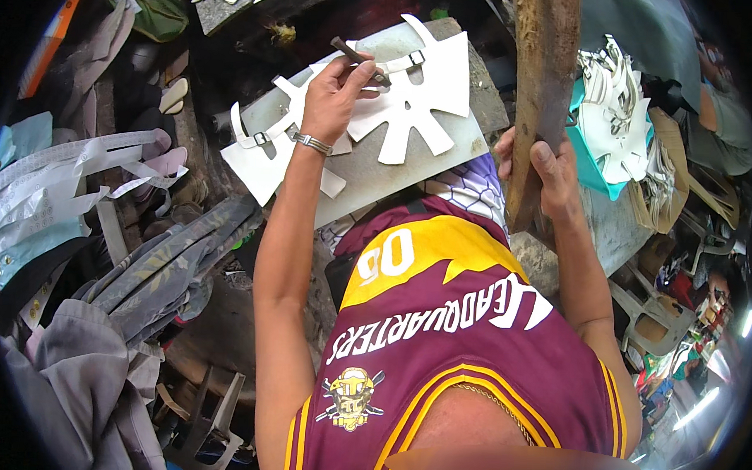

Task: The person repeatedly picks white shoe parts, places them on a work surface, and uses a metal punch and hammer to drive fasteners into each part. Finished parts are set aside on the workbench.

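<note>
My left hand (341, 89), with a metal band at the wrist, pinches a short dark metal punch (361, 60) held aslant above the white sheets. Beneath it lie white cut-out shoe uppers (444, 76) with strap-like arms, spread on a grey slab (344, 188). Small buckles (415, 60) sit on their straps. My right hand (552, 175) is wrapped round a thick brown wooden club (543, 67), fingers on one side and thumb on the other. The club stands upright in view, right of the slab, its top cut off by the picture's edge.
At the right, a teal basket (590, 155) holds more white cut-outs, beside a cardboard box (673, 146) of stacked pieces. Printed white strips (72, 166) and crumpled grey cloth (81, 382) lie at the left. Grey plastic chairs (655, 319) stand lower right.
</note>
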